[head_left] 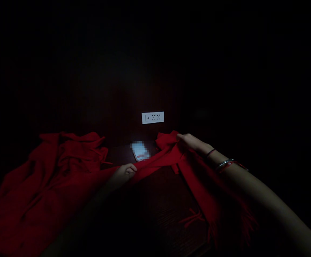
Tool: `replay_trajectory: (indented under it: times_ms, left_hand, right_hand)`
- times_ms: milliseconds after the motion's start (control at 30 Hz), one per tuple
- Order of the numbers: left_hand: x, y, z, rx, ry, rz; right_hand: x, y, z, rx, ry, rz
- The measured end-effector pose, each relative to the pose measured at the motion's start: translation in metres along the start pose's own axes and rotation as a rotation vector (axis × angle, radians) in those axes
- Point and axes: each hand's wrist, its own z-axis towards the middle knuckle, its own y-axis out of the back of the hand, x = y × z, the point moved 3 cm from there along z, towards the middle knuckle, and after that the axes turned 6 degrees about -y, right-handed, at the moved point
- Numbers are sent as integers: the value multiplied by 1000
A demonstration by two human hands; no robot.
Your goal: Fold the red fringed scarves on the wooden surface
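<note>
A red scarf (155, 162) with fringed ends stretches between my two hands over a dark wooden surface. My left hand (124, 174) is closed around its lower edge near the middle of the view. Farther right and higher, my right hand (189, 140) grips a bunched part of the scarf, with a bracelet and a thin band on that arm. From there a fringed end hangs down on the right. A wide heap of red cloth (50, 185) spreads over the left side; folds and shadow hide where it joins the stretched part.
Just behind the stretched cloth lies a phone-like device (140, 150) with a lit, blurred face. A white wall socket panel (153, 117) is on the dark wall behind it. The dark wooden surface (168, 200) shows below the scarf. Deep shadow hides the surroundings.
</note>
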Motion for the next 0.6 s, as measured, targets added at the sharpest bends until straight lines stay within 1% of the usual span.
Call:
replay_trajectory:
  times_ms: [67,100,133,233,300,367,467,533,600]
  left_hand:
    - [1,-3,0,59,23,-45]
    - [1,-5,-1,79,17,-37]
    - [0,-7,-2,89,-1,-14]
    - [-6,-10,-8,70,-66,130]
    - [-8,-12,-10,66,-90,241]
    - [-9,-14,-9,80,-119,347]
    - [-6,-17,-4,97,-162,525]
    - [-2,-20,-1,88,-174,630]
    - [1,-22,0,85,-173,668]
  right_hand:
    - [0,4,-6,-21,-42,11]
    - [0,3,-10,-24,-35,6]
    - [0,1,-13,-17,-1,-4]
    - [1,-13,-20,41,181,-20]
    - [-1,-23,-23,81,247,-4]
    - [-3,-29,-27,106,233,12]
    - [-4,-28,-37,125,187,10]
    - [-2,-25,-47,136,199,-2]
    - [0,-25,-57,157,234,-27]
